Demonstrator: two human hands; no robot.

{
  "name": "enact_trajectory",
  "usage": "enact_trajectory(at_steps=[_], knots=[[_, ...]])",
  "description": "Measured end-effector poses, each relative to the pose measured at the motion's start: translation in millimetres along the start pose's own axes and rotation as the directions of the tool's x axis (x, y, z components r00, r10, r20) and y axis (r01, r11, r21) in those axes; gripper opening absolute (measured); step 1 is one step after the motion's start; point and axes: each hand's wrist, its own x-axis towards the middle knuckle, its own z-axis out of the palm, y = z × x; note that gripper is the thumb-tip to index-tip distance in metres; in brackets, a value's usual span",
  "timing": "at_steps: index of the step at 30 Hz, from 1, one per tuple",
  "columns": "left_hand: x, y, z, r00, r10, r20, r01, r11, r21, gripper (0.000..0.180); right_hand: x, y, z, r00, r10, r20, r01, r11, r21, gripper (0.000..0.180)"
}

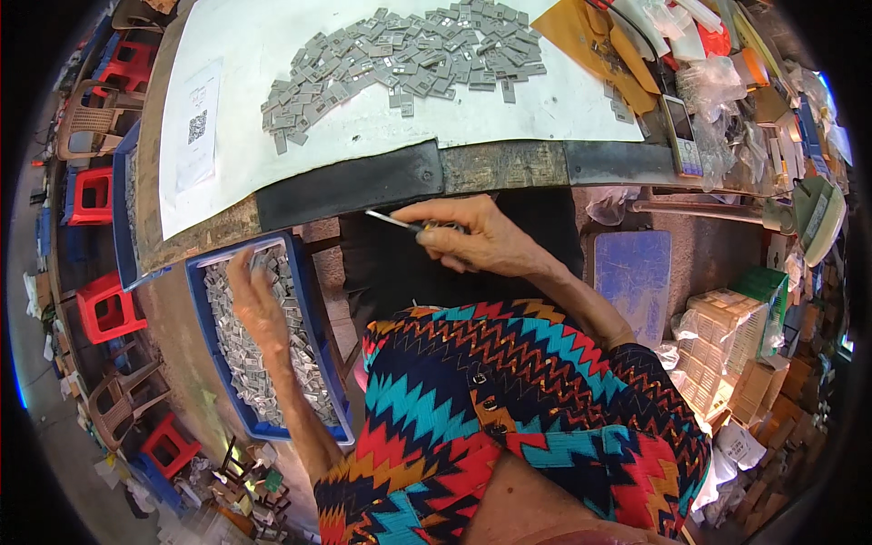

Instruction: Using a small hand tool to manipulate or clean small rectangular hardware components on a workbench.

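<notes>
My right hand [472, 234] is closed around a slim tool with a pale metal blade [386, 218] and a dark handle, just in front of the table edge. Most of the handle is hidden by my fingers. On the left, my left hand [259, 304] hangs over a blue bin [211, 354] filled with small grey metal pieces [245, 377]. Motion smears its fingers, so I cannot tell what, if anything, they hold. Many similar flat grey rectangular pieces [409, 64] lie in a loose heap on white paper [245, 118] covering the table.
Dark strips [354, 189] line the table's near edge. An orange-brown sheet [590, 45], a mobile phone [681, 136] and plastic bags crowd the right. Red stools [109, 309] stand on the far left. A blue board [631, 282] and plastic crates [722, 341] are at right.
</notes>
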Motion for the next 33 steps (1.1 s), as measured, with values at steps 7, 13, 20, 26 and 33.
enact_trajectory(at_steps=[7, 13, 20, 26, 33], knots=[[-42.7, -130.6, -69.3, 0.983, -0.081, 0.163, -0.026, 0.823, 0.567, 0.020, -9.0, 2.7, -17.8, 0.996, 0.068, -0.059, -0.067, 0.998, 0.018, 0.033], [9.4, -23.6, -23.1, 0.995, -0.006, 0.099, -0.012, 0.984, 0.177, 0.010, -13.5, 7.5, -19.2, 0.994, 0.079, -0.076, -0.077, 0.997, 0.019, 0.033], [100.0, 101.6, 88.8, 0.782, 0.591, 0.196, -0.537, 0.799, -0.270, 0.013, -22.3, 8.8, -24.6, 0.987, 0.073, -0.143, -0.076, 0.997, -0.017, 0.034], [132.1, 107.5, 134.6, 0.685, 0.660, 0.308, -0.668, 0.738, -0.097, 0.020, -27.0, 16.0, -26.0, 0.989, 0.038, -0.144, -0.038, 0.999, 0.003, 0.033], [140.0, 102.1, 145.5, 0.657, 0.655, 0.374, -0.678, 0.730, -0.088, 0.023, -25.3, 17.8, -31.0, 0.990, 0.062, -0.129, -0.059, 0.998, 0.028, 0.033]])
